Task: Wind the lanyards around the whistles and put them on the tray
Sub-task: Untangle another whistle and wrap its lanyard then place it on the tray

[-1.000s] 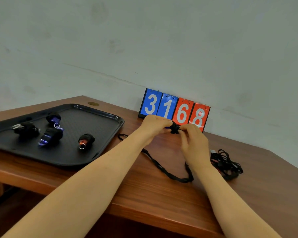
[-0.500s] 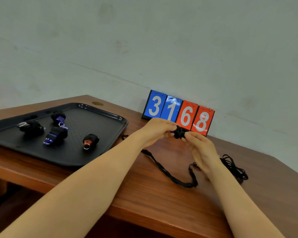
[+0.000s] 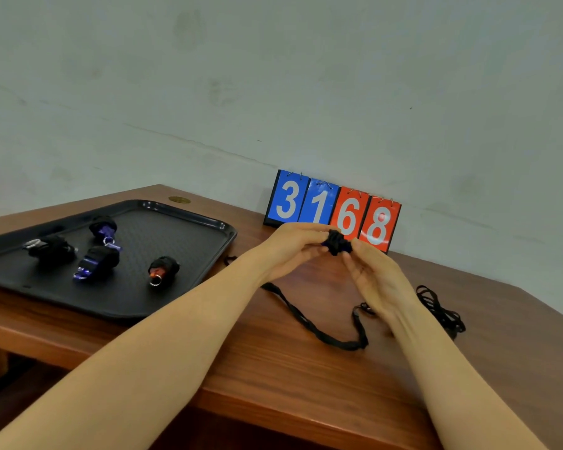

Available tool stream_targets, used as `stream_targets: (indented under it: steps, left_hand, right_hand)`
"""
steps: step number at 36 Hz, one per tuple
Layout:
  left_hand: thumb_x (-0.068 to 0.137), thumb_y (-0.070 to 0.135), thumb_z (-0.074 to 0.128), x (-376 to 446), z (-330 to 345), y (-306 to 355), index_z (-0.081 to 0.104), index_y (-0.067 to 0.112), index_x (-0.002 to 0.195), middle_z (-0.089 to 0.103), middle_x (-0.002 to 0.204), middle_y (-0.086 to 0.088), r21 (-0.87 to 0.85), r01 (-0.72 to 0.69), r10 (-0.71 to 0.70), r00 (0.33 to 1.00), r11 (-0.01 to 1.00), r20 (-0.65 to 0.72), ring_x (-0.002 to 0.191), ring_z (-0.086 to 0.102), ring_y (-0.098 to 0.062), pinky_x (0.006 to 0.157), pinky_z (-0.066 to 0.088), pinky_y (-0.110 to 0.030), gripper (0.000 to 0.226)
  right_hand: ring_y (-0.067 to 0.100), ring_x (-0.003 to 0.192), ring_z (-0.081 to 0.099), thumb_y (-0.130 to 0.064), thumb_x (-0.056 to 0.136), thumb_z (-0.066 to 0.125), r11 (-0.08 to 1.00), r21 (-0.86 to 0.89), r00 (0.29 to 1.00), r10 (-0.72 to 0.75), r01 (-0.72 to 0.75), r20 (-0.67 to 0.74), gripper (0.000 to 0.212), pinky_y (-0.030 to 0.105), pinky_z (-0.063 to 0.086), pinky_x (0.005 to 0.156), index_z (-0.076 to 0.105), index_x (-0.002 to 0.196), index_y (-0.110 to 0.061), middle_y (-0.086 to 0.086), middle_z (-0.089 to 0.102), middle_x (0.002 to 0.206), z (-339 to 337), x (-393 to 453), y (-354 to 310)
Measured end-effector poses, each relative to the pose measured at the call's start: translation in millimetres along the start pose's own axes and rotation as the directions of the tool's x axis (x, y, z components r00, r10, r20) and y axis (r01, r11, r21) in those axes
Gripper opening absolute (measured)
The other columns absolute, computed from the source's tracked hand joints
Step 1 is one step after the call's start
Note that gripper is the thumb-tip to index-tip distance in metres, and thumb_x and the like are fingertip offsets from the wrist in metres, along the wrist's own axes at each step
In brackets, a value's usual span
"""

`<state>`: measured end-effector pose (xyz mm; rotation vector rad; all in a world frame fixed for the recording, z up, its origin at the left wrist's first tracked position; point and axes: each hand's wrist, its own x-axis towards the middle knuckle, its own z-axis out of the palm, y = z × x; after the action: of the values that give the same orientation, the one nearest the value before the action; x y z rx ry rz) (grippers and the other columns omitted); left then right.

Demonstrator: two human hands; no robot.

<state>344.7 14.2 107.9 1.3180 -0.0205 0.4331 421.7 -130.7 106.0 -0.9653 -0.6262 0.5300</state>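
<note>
Between both hands I hold a blue whistle (image 3: 337,244) partly wrapped in black lanyard, raised just above the table in front of the number cards. My left hand (image 3: 286,246) pinches its left side and my right hand (image 3: 372,277) pinches its right side. The loose black lanyard (image 3: 309,323) trails from the whistle in a loop across the wood. On the left lies a black tray (image 3: 182,287) holding several wound whistles, among them a blue one (image 3: 95,261) and an orange one (image 3: 163,269).
A flip scoreboard (image 3: 333,211) reading 3168 stands against the wall behind my hands. Another tangled black lanyard (image 3: 439,310) lies on the table to the right of my right hand. The brown table's front edge (image 3: 273,410) runs below my forearms.
My right hand has turned around the whistle, laying lanyard onto it, and the loose loop on the table has shifted a little. The view has tilted slightly.
</note>
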Motion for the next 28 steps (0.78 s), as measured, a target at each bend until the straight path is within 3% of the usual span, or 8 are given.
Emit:
stream_targets:
  steps: [4,6,9,13,16,20,28]
  left_hand:
    - [0.097,-0.004,0.045,3,5,-4,0.064,0.007,0.105,0.064,0.112,-0.012,-0.012,-0.003,0.003,1.0,1.0,-0.015,0.105,0.063,-0.02,0.092,0.053,-0.027,0.024]
    - [0.096,-0.007,0.043,4,8,-7,0.061,0.004,0.108,0.059,0.118,-0.017,0.005,0.014,-0.014,0.999,1.0,-0.034,0.108,0.062,-0.023,0.092,0.054,-0.029,0.024]
    - [0.093,-0.011,0.038,5,14,-10,0.053,-0.003,0.118,0.05,0.128,-0.022,0.015,0.039,-0.038,0.997,0.999,-0.066,0.109,0.059,-0.025,0.086,0.056,-0.028,0.03]
    - [0.091,-0.011,0.032,5,25,-8,0.051,-0.004,0.122,0.043,0.135,-0.027,-0.044,0.071,-0.077,0.984,0.997,-0.161,0.11,0.052,-0.032,0.078,0.052,-0.029,0.037]
    - [0.098,0.001,0.04,5,31,-8,0.049,-0.005,0.127,0.052,0.125,-0.025,0.026,0.101,-0.093,0.975,0.995,-0.201,0.1,0.053,-0.027,0.069,0.047,-0.026,0.031]
    - [0.099,0.02,0.05,5,25,-20,0.057,0.013,0.103,0.06,0.098,-0.006,0.199,0.013,0.009,0.994,0.98,-0.111,0.084,0.056,-0.014,0.079,0.048,-0.027,0.01]
    - [0.097,0.016,0.053,8,21,-25,0.055,0.016,0.093,0.059,0.097,-0.005,0.208,-0.021,0.052,0.988,0.978,-0.147,0.086,0.058,-0.016,0.076,0.049,-0.027,0.005]
  right_hand:
    - [0.016,0.09,0.069,-0.002,0.09,0.058,0.992,-0.024,0.989,-0.123,0.121,-0.086,0.013,0.02,0.056,0.07,0.069,0.094,-0.005,0.008,0.072,0.094,1,3,4]
    - [0.017,0.095,0.069,-0.004,0.09,0.059,0.967,-0.174,0.972,-0.204,0.183,-0.112,0.013,0.022,0.056,0.074,0.07,0.096,-0.009,0.007,0.072,0.098,-2,4,7]
    - [0.013,0.096,0.068,-0.009,0.091,0.062,0.838,-0.485,0.939,-0.333,0.251,-0.088,0.016,0.024,0.054,0.082,0.071,0.095,-0.02,0.002,0.071,0.1,-5,4,9]
    - [-0.009,0.08,0.063,-0.011,0.091,0.062,0.635,-0.7,0.886,-0.464,0.325,-0.01,0.012,0.004,0.046,0.067,0.068,0.096,-0.021,-0.005,0.069,0.093,-3,3,14]
    - [-0.006,0.084,0.062,-0.017,0.091,0.063,0.552,-0.773,0.867,-0.498,0.312,-0.006,0.012,0.002,0.045,0.068,0.069,0.102,-0.019,-0.009,0.068,0.093,-4,6,19]
    - [-0.005,0.086,0.061,-0.022,0.092,0.062,0.496,-0.816,0.853,-0.523,0.296,-0.009,0.009,0.002,0.044,0.067,0.065,0.098,-0.027,-0.017,0.064,0.089,-4,7,21]
    - [-0.002,0.088,0.059,-0.019,0.093,0.061,0.395,-0.868,0.839,-0.543,0.3,0.044,0.013,0.01,0.043,0.077,0.068,0.102,-0.023,-0.014,0.064,0.09,-5,8,26]
